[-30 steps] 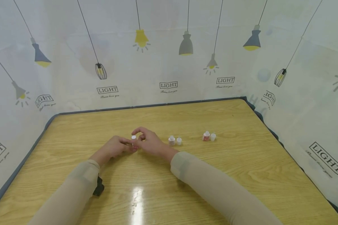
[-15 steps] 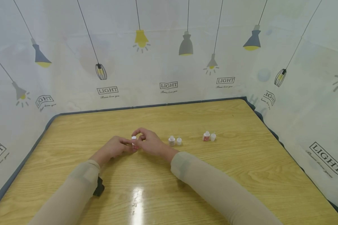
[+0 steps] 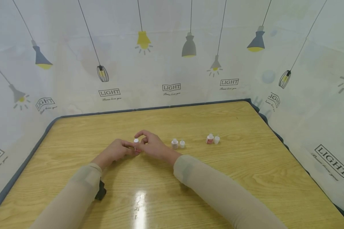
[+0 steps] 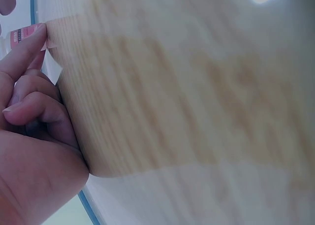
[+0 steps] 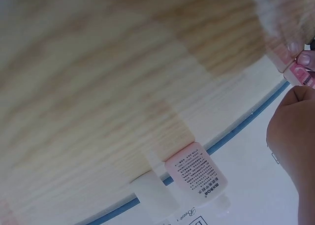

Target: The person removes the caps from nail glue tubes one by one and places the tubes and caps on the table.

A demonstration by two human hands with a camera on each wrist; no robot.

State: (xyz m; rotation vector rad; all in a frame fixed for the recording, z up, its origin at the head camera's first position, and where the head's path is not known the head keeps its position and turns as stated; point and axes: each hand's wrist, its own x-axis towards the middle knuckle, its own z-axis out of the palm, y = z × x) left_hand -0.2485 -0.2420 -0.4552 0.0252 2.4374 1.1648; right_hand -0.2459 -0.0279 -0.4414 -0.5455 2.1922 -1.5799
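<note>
The left hand (image 3: 117, 149) pinches a pink-labelled bottle (image 3: 136, 147); the right hand (image 3: 153, 146), half curled, seems to grip it too, index finger arched near its white cap (image 3: 136, 140). This bottle sits left of centre, nearer the worktop's (image 3: 218, 178) far edge than its near one. Rightward, the middle bottle (image 3: 175, 144) stands just beside its loose cap (image 3: 182, 144); towards the right edge, the end bottle (image 3: 210, 139) stands by another loose cap (image 3: 216, 140). Two look uncapped; the one in hand apparently remains to be opened.

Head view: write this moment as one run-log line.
left hand: holds leftmost bottle; right hand: touches same bottle; middle bottle: upright beside cap; rightmost bottle: upright beside second cap
</note>
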